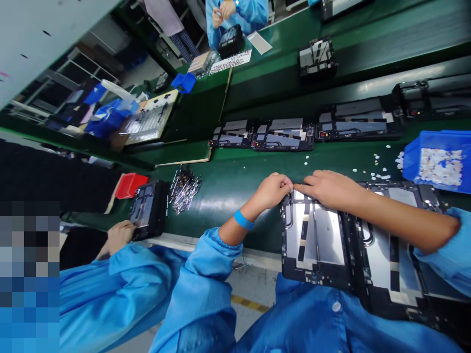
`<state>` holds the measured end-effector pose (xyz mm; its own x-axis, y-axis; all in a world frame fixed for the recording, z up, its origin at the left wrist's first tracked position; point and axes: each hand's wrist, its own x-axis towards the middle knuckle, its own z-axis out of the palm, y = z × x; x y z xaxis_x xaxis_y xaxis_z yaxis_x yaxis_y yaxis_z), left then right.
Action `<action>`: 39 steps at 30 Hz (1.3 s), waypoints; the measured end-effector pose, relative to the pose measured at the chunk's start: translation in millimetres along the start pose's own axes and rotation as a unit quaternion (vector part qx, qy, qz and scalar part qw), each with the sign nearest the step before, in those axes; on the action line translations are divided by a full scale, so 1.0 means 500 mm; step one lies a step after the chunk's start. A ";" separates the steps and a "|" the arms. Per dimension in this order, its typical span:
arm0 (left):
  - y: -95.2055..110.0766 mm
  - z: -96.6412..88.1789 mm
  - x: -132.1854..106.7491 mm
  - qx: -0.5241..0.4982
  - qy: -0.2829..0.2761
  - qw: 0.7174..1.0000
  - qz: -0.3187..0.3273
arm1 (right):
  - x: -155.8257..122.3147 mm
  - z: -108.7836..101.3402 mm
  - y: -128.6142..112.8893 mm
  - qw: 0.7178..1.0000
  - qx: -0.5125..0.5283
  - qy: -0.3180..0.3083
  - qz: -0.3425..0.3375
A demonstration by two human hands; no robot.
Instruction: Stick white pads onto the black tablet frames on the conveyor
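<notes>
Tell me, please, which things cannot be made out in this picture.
In the head view:
Whether the left hand holds a piece: its fingers hide this.
The device beneath the right forearm: partly covered by it.
Marks on the white sheet: too small.
The topmost device: cut off by the top edge.

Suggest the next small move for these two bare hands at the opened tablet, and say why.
Perhaps press lightly with the right hand: its outstretched finger is at the far left corner of the opened tablet, where the left hand has its fingertips pinched together.
</notes>
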<state>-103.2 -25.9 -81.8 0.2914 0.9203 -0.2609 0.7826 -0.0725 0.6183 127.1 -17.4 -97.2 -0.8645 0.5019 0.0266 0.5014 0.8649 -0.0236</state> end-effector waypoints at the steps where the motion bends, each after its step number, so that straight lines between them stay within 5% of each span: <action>1: 0.001 0.001 -0.001 0.006 0.004 1.000 0.000 | 0.000 0.000 0.000 1.000 -0.001 0.002 -0.001; 12: -0.002 0.033 -0.025 0.032 0.095 0.995 0.020 | 0.001 0.005 0.000 1.000 -0.007 0.012 -0.008; 24: -0.022 0.020 0.014 -0.240 0.031 0.966 -0.094 | 0.001 0.014 0.003 1.000 -0.004 0.017 -0.017; 33: -0.005 0.012 -0.021 0.056 0.096 0.994 0.022 | -0.001 0.010 0.000 1.000 0.003 0.019 -0.010; 39: 0.007 0.015 -0.022 0.093 0.085 0.991 0.042 | -0.001 0.003 -0.005 1.000 -0.013 0.019 -0.015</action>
<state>-99.6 -39.5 -82.5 0.2752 0.9584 -0.0755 0.8523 -0.2069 0.4804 126.1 -19.7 -98.9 -0.8770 0.4761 0.0650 0.4773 0.8787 0.0035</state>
